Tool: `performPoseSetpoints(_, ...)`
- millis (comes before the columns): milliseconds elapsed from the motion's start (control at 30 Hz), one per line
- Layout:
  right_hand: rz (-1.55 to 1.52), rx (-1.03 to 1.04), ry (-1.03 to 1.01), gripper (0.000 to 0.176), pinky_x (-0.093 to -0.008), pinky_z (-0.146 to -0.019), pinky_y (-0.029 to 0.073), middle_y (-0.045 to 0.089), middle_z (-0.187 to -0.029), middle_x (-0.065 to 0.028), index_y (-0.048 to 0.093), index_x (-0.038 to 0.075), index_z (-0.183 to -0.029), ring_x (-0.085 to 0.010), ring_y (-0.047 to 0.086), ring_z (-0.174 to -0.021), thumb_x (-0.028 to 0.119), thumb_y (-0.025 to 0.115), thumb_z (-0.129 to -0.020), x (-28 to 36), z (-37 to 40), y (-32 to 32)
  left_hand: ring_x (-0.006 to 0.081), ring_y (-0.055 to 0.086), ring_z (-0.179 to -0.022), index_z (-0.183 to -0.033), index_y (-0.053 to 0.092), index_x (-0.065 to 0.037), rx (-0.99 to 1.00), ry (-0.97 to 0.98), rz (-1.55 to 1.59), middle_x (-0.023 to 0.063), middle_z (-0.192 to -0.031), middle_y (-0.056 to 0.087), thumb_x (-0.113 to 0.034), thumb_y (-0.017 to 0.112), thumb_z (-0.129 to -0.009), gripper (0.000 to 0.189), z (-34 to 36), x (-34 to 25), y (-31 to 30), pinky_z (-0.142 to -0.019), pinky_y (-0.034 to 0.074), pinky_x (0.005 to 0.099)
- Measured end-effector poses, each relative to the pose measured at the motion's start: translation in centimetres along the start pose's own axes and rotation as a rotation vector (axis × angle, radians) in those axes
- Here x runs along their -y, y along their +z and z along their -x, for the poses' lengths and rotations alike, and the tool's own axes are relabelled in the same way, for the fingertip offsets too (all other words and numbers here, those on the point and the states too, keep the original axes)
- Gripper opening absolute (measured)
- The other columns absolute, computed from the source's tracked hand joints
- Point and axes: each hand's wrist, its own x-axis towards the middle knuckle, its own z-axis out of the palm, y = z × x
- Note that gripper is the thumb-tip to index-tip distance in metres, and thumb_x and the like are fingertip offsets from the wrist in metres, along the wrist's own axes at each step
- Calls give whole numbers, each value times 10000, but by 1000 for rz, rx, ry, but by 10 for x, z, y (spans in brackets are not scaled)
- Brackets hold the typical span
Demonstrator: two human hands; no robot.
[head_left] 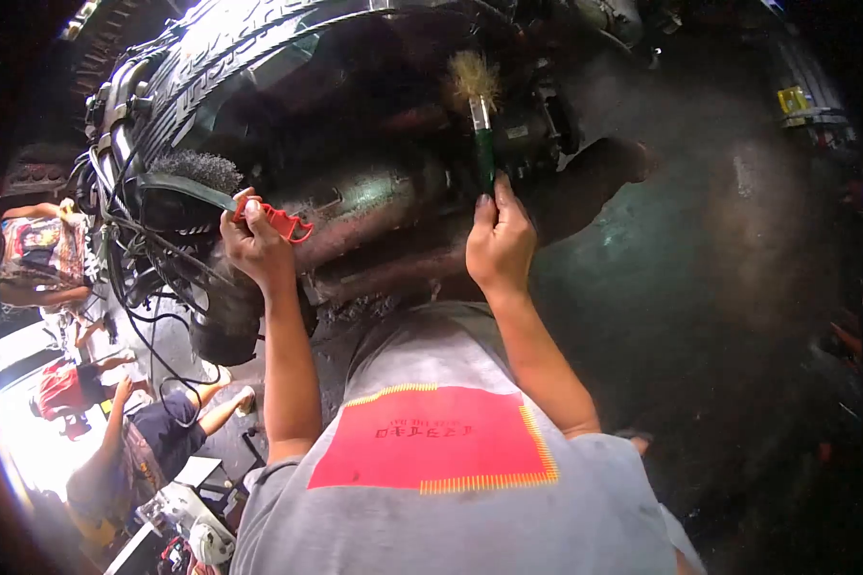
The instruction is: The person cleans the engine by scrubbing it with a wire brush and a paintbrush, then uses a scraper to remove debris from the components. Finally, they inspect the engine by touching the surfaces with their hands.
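My left hand (pixel 258 248) is closed around the red handle of a wire brush (pixel 197 176), whose dark grey bristles point up beside a bundle of hoses. In my right hand (pixel 501 241) is a paintbrush (pixel 484 144) with a green handle, a metal ferrule and splayed pale bristles, held upright by the handle's lower end. Both brushes are raised in front of a large, dark, greasy engine (pixel 364 196). The paintbrush's bristles overlap the dark upper part of the engine in this view.
Hoses and cables (pixel 115 211) hang at the engine's left side, one black cable looping down toward the floor. Several people are at the left, one in a red top (pixel 62 388). Dark floor (pixel 633 287) spreads to the right, with a yellow object (pixel 792 100) at the far right.
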Motion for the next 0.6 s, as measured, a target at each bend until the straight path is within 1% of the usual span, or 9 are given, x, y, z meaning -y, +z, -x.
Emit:
performPoseSetpoints(133,80,-14,27,345,-421,-642,448,568,-801,-213,517,-29,-1120,-374,564,-707,120,505,-809,12,-15,8,111,495,-673,-920,577,-9,-3,-41,-3,44,-795,541,-141,474,-836,187,2,-9,-1,-625,412,242)
performPoseSetpoints(200,5,-49,69,346,-419,-647,446,562,-788,-217,510,-43,-1121,-370,559,-709,117,496,-815,20,-25,23,112,493,-666,-927,574,-11,3,37,-45,42,-786,535,-144,477,-834,189,1,-4,-1,-616,414,245)
performPoseSetpoints(267,-115,-214,58,336,-423,-657,445,560,-758,-219,508,-69,-1106,-373,553,-703,100,495,-816,34,-32,31,100,486,-660,-931,571,-11,23,61,-55,32,-773,528,-155,477,-838,196,1,-4,-3,-609,413,237)
performPoseSetpoints(333,-86,-192,41,413,-430,-665,443,541,-810,-235,458,-86,-1154,-386,543,-738,81,513,-780,29,-40,37,88,480,-663,-933,567,-9,55,-41,15,23,-771,526,-164,475,-848,199,3,-12,-2,-611,409,227)
performPoseSetpoints(400,71,-187,-74,548,-440,-678,444,508,-892,-247,371,-50,-1247,-397,531,-792,82,529,-739,21,-37,54,83,478,-672,-934,565,-6,79,-43,15,22,-787,535,-169,474,-855,202,2,-2,-3,-621,407,223)
performPoseSetpoints(433,46,-84,-16,648,-454,-707,441,475,-942,-249,292,-8,-1307,-420,513,-845,85,522,-708,20,-31,54,86,480,-672,-935,565,-5,79,-39,36,25,-792,538,-169,477,-855,202,2,6,-3,-619,408,225)
performPoseSetpoints(467,39,-94,-10,648,-454,-707,441,475,-942,-249,292,-8,-1307,-420,513,-845,85,522,-708,19,-28,56,88,482,-673,-936,565,-4,76,-32,57,27,-798,541,-169,479,-856,202,0,10,-3,-617,409,226)
performPoseSetpoints(533,24,-33,-17,522,-432,-717,433,538,-880,-269,395,-78,-1223,-415,536,-808,32,479,-720,15,-23,64,91,485,-677,-936,564,-1,87,-28,49,29,-802,543,-167,475,-856,204,0,6,-3,-616,409,227)
performPoseSetpoints(600,58,22,65,471,-427,-722,436,563,-819,-256,413,-68,-1214,-418,549,-789,48,469,-760,13,-16,74,93,488,-681,-935,564,1,100,-23,47,30,-807,545,-165,472,-857,206,1,1,-5,-615,409,228)
